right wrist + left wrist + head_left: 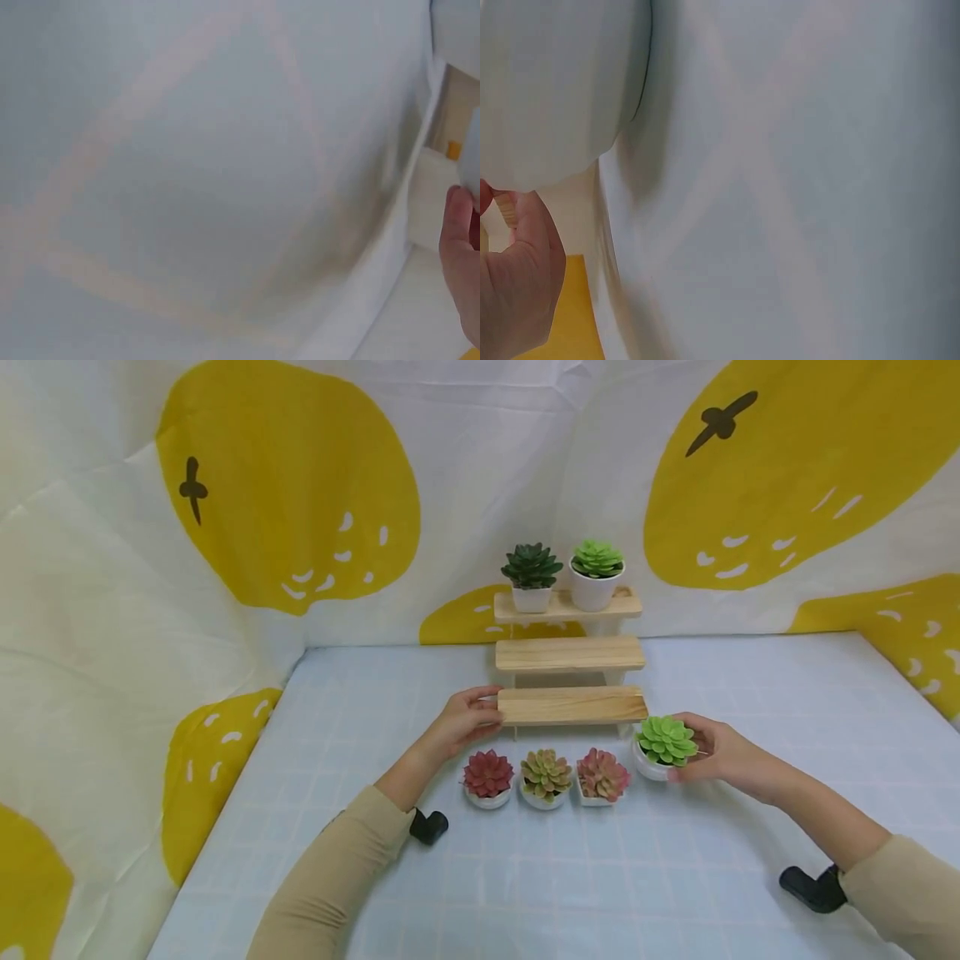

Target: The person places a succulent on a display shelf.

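Note:
My left hand (467, 724) grips the left end of the lowest board of a three-tier wooden plant stand (572, 705). In the left wrist view, the hand (526, 277) has a bit of the wood (507, 208) between thumb and fingers. At the stand's lower right corner, my right hand (723, 754) holds a bright green potted succulent (666, 741) by its round white pot. Only the thumb side of that hand (459, 259) and a sliver of the white pot (471, 159) show in the right wrist view.
Before the stand sit a dark red succulent (488, 774), a yellow-green succulent (546, 776) and a pink succulent (602, 775). The top board carries a dark green succulent (532, 567) and a light green succulent (597, 560). A patterned cloth (480, 493) hangs behind the table (600, 877).

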`<state>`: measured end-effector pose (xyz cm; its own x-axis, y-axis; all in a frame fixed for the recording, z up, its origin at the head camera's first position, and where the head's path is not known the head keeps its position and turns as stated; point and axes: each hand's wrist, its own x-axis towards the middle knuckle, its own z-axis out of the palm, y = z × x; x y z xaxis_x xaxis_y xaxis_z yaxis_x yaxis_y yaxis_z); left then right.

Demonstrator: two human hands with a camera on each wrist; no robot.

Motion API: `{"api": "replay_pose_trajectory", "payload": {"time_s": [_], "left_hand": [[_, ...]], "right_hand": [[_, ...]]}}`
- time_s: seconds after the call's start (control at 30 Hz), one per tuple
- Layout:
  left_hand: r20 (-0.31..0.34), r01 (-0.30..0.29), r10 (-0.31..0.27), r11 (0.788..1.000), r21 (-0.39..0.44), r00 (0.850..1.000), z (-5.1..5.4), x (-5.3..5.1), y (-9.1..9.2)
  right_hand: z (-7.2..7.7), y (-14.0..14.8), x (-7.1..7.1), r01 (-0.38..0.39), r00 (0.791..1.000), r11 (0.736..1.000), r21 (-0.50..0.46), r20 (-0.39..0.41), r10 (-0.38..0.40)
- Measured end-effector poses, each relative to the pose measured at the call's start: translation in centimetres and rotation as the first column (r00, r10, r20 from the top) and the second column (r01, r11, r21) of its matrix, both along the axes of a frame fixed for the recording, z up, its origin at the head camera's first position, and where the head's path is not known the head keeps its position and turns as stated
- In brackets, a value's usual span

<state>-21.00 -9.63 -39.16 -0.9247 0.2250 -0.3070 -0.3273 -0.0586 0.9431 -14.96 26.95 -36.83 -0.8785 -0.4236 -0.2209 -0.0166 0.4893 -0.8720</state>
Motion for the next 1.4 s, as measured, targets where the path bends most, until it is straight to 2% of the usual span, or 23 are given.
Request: {"api": "replay_pose_trajectory", "payload": {"time_s": [0.27, 0.53, 0.93, 1.4], "left_hand": [[-0.003, 0.007, -0.007, 1.0, -0.003, 1.0, -0.1, 0.2, 0.0], [-0.017, 0.016, -0.016, 1.0, -0.006, 1.0, 0.2, 0.2, 0.0], [-0.012, 0.001, -0.001, 1.0, -0.01, 1.0, 0.1, 0.2, 0.0], [-0.002, 0.013, -0.013, 1.0, -0.001, 1.0, 0.1, 0.2, 0.0]], "right_hand": [[2.7, -1.3, -1.3, 0.035, 0.998, 0.999, 0.007, -0.043, -0.035], [4.8, -3.4, -2.8, 0.084, 0.996, 0.996, -0.031, -0.028, -0.085], [6.7, -6.2, -5.0, 0.082, 0.996, 0.992, -0.091, -0.016, -0.083], [7.5, -9.2, -7.1, 0.073, 0.997, 0.991, -0.114, -0.016, -0.075]]}}
